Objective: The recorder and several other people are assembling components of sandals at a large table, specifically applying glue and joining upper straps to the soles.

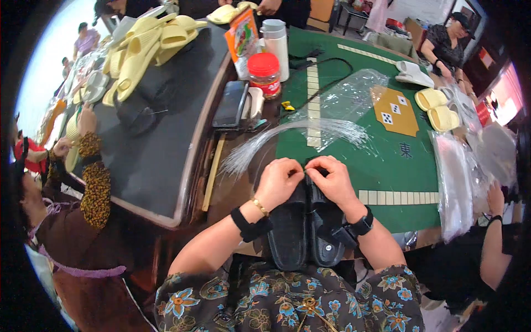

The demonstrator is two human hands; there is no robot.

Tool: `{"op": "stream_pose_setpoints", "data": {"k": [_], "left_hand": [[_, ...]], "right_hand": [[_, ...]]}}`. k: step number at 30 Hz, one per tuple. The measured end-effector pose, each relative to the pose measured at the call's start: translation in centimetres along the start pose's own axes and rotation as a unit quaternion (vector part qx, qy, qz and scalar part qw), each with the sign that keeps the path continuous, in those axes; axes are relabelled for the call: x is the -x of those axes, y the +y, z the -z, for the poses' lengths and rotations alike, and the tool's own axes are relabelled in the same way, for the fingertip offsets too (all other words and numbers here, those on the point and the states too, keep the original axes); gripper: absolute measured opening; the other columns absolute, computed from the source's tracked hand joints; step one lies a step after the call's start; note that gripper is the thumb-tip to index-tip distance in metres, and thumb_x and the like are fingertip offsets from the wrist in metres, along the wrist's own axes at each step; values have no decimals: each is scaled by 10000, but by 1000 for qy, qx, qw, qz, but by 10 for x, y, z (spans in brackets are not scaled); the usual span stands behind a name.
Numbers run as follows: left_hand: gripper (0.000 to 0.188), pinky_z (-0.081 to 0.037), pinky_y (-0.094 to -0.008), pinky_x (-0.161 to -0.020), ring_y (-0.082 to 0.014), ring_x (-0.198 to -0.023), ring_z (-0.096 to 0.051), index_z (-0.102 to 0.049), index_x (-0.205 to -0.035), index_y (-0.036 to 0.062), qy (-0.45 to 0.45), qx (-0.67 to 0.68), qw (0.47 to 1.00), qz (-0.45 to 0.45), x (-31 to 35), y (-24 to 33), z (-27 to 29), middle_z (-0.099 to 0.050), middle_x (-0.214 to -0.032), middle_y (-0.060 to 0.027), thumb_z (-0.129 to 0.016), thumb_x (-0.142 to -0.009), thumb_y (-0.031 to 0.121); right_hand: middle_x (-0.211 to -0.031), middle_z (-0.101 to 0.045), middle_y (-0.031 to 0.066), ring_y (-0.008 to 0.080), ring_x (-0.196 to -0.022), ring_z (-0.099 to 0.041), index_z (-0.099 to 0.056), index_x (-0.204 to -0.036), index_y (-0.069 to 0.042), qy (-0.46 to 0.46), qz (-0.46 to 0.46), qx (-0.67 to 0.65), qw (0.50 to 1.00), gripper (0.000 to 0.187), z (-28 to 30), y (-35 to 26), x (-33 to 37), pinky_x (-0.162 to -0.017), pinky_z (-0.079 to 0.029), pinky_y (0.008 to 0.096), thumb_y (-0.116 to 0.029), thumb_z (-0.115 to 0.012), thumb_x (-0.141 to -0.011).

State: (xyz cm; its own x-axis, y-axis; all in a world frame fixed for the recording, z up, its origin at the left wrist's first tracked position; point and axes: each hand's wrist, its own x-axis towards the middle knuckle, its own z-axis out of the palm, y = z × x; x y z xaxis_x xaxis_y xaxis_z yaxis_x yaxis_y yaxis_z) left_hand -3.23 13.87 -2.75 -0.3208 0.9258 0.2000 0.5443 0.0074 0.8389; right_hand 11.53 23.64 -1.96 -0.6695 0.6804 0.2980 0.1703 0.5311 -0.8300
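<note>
Left hand (pixel 280 180) and right hand (pixel 333 176) partly hide the far ends of black slippers (pixel 289 235), detail between their fingertips (pixel 300 173) too small to tell; the frame crops a far co-worker (pixel 269 6).

Your left hand (pixel 281 180) and right hand (pixel 331 178) nearly meet, each pinched at thumb and fingertips (pixel 297 165). Both forearms (pixel 207 243) slant inward from below.

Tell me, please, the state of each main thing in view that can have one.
Left hand: fingertips pinched together
Right hand: fingertips pinched together
Black slippers: side by side
Clear strands: fanned at the ends
Red-lidded jar: closed, upright
Bottle: upright
Handheld device: screen dark
Yellow slippers at left: heaped
</note>
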Motion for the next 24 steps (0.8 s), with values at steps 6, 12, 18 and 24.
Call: {"op": "stream_pose_setpoints", "data": {"k": [6,12,18,24], "left_hand": [[86,-478,-396,-746,-323,-824,-604,-657,-792,23,9,-6,1000,-14,4,-5,0,-642,-810,-127,-684,-739,86],[88,-476,-405,-749,-321,-813,-603,-655,-768,33,22,-39,999,-21,5,-6,-3,-640,-779,-120,-684,-748,114],[205,-505,-370,-722,-244,-807,-646,-663,-935,1,42,10,999,26,-6,18,45,-661,-849,-131,-651,-858,190],[221,-531,-322,-633,-193,-767,-620,-584,-966,35,239,359,882,190,-53,-5,234,-619,-909,-91,-624,-913,246]], "right_hand": [[-788,-657,88,260,-785,-607,-664,-797,-26,-38,4,-4,999,87,-2,-2,-3,-743,-470,365,-106,-660,-763],[-815,-661,75,256,-816,-605,-657,-774,-22,-59,4,21,998,86,-3,-3,-3,-775,-466,358,-93,-653,-726],[-890,-661,111,268,-871,-621,-667,-854,-6,-72,-1,28,997,128,0,-1,-2,-809,-481,352,-75,-680,-747],[-952,-613,112,233,-802,-601,-625,-1048,-9,24,-48,82,995,313,37,-13,19,-750,-493,335,-38,-681,-741]]}}
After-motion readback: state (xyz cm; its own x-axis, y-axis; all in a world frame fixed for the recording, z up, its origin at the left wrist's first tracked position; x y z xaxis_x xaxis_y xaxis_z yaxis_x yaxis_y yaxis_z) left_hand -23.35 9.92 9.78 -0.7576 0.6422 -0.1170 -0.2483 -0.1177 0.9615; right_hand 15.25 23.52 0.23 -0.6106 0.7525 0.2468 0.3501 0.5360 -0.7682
